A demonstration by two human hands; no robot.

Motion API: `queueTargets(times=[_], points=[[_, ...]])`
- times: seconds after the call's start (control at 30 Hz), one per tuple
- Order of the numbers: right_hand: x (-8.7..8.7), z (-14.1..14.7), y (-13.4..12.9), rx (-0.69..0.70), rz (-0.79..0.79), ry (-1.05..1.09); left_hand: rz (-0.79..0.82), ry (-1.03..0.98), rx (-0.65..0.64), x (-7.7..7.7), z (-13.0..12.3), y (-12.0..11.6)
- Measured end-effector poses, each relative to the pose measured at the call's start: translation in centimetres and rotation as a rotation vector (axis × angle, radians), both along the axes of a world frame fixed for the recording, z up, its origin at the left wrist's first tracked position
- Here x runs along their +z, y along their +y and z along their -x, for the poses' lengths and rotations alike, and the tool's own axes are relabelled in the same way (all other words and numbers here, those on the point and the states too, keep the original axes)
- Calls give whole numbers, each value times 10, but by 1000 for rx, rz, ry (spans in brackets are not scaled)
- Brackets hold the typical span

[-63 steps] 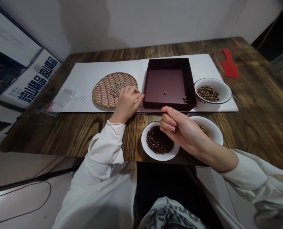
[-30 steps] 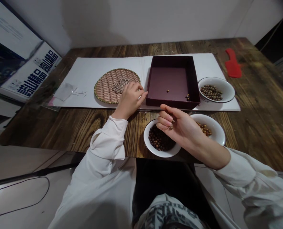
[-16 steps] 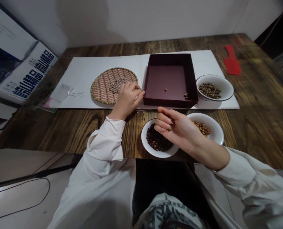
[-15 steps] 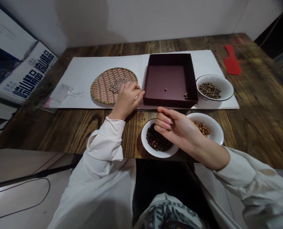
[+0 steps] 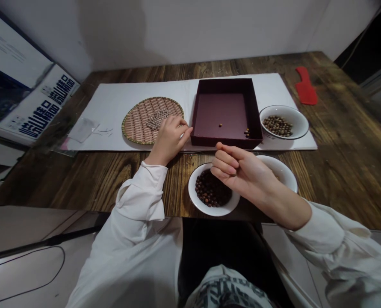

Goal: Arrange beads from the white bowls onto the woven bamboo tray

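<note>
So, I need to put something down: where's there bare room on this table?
Bare wood lies right of the white bowls, nearer than the red tool, and left of the left sleeve, below the white board. It's crowded around the right hand, with the dark-bead bowl and maroon box close by.

One head-worn view — forward and down, close above the table (image 5: 344,171), hands (image 5: 171,139) mid-frame, wall (image 5: 209,34) beyond
</note>
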State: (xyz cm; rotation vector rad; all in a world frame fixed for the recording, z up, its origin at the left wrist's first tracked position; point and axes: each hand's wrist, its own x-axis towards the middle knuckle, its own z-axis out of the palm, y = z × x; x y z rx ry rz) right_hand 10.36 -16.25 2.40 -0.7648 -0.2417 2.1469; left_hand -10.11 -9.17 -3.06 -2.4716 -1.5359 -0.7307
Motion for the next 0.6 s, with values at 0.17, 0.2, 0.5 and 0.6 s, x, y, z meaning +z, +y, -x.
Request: queueTargets(times=[0.17, 0.2, 0.5, 0.6], points=[[5, -12, 11, -74, -39, 44, -11, 27, -5, 0, 1, 0], [6, -14, 14, -88, -47, 55, -14, 26, -8, 0, 1, 0], [14, -47, 50, -231, -95, -39, -46, 22, -26, -1, 3, 2], [13, -67, 68, -296, -172, -120, -53, 25, -19, 0, 3, 1]])
